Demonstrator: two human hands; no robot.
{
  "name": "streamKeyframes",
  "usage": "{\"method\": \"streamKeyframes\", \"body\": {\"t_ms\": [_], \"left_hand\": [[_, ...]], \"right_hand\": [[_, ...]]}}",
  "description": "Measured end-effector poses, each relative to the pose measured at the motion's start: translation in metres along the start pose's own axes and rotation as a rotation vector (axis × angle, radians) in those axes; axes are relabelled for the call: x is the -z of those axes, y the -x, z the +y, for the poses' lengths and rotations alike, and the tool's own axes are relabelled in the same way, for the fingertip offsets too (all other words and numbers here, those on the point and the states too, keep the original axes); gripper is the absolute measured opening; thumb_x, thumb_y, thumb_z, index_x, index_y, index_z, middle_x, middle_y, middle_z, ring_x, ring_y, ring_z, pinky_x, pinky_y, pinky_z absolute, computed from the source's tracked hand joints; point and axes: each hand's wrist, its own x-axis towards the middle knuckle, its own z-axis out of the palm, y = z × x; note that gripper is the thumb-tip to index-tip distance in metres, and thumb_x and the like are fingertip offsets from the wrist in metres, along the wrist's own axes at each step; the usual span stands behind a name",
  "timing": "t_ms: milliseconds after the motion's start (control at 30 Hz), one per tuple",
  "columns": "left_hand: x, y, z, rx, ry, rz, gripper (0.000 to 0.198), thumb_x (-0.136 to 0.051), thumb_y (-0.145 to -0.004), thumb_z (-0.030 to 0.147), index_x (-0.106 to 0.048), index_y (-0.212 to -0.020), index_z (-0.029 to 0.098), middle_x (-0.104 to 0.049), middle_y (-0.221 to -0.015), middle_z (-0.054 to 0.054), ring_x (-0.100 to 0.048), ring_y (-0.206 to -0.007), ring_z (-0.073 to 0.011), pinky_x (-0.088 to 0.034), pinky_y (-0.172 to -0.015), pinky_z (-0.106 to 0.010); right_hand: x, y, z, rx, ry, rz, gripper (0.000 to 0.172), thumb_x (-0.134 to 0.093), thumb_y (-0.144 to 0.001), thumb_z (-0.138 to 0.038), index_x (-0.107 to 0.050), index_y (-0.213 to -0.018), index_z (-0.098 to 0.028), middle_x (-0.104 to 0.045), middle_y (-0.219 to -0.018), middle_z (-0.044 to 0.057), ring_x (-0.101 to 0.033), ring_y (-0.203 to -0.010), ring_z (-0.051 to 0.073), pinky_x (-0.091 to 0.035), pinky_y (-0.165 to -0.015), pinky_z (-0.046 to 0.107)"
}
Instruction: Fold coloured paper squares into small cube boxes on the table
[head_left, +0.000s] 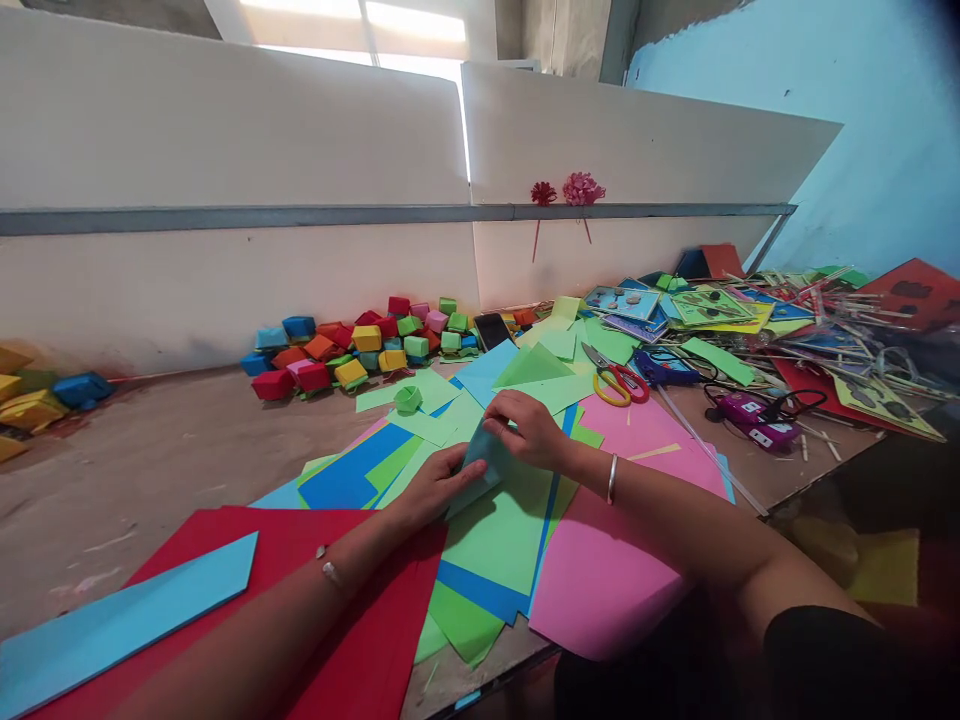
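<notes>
Between my two hands, above the heap of coloured sheets, is a piece of light blue paper [480,462] that looks folded. My left hand [437,482] grips its lower left side, thumb on top. At its upper edge, my right hand [525,428] pinches the paper with curled fingers. Beneath them lie light green sheets [502,540], with blue paper [352,470] showing to the left. Pink paper [607,580] lies by my right forearm, and red paper [360,620] under my left forearm. A small folded green paper piece [407,400] sits just beyond my left hand.
Scissors [616,382] with red and yellow handles lie open beyond my right hand. Folded paper cubes [367,340] are heaped near the white panel [300,270], beside a dark phone [492,331]. Cards and sticks pile up at right, near a purple device [757,420].
</notes>
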Motion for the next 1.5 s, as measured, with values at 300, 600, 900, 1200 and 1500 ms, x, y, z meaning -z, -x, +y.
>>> {"method": "streamKeyframes", "body": {"t_ms": [300, 600, 900, 1200, 1500], "left_hand": [[-0.004, 0.001, 0.004, -0.136, -0.345, 0.217, 0.026, -0.067, -0.072, 0.041, -0.056, -0.062, 0.02, -0.05, -0.061, 0.002, -0.044, -0.06, -0.0144, -0.034, -0.059, -0.026], [-0.004, -0.003, -0.001, -0.118, -0.416, 0.293, 0.037, -0.051, -0.082, 0.051, -0.057, -0.063, 0.02, -0.056, -0.061, 0.0, -0.048, -0.061, -0.0155, -0.036, -0.06, -0.027], [-0.006, 0.001, 0.0, -0.052, -0.387, 0.345, 0.048, -0.048, -0.084, 0.048, -0.068, -0.114, 0.015, -0.068, -0.072, -0.001, -0.061, -0.065, -0.018, -0.045, -0.064, -0.029], [-0.01, 0.004, 0.003, 0.012, -0.584, 0.288, 0.042, -0.044, -0.088, 0.039, -0.064, -0.119, 0.018, -0.061, -0.063, 0.002, -0.058, -0.061, -0.0184, -0.04, -0.063, -0.029], [-0.012, 0.005, 0.007, 0.149, -0.926, 0.148, 0.031, -0.048, -0.093, 0.032, -0.067, -0.116, 0.023, -0.071, -0.076, -0.002, -0.064, -0.071, -0.0209, -0.032, -0.061, -0.028]], "right_hand": [[-0.001, -0.001, 0.011, -0.14, 0.066, 0.059, 0.018, -0.047, -0.095, -0.026, -0.052, -0.079, -0.021, -0.058, -0.078, 0.003, -0.05, -0.077, 0.018, -0.038, -0.073, 0.03], [0.001, -0.003, 0.016, -0.394, 0.246, 0.001, 0.019, -0.041, -0.099, -0.025, -0.055, -0.086, -0.021, -0.062, -0.082, 0.002, -0.054, -0.078, 0.017, -0.034, -0.07, 0.028], [0.003, -0.006, 0.014, -0.53, 0.384, -0.138, 0.024, -0.036, -0.103, -0.026, -0.058, -0.099, -0.019, -0.069, -0.098, 0.007, -0.06, -0.09, 0.019, -0.035, -0.074, 0.028], [-0.008, -0.005, 0.016, -0.571, 0.565, -0.449, 0.033, -0.03, -0.104, -0.031, -0.057, -0.117, -0.018, -0.072, -0.111, 0.013, -0.067, -0.098, 0.025, -0.043, -0.074, 0.033], [-0.01, -0.005, 0.017, -0.575, 0.545, -0.511, 0.031, -0.037, -0.101, -0.029, -0.061, -0.116, -0.016, -0.072, -0.113, 0.015, -0.067, -0.1, 0.027, -0.044, -0.073, 0.032]]}}
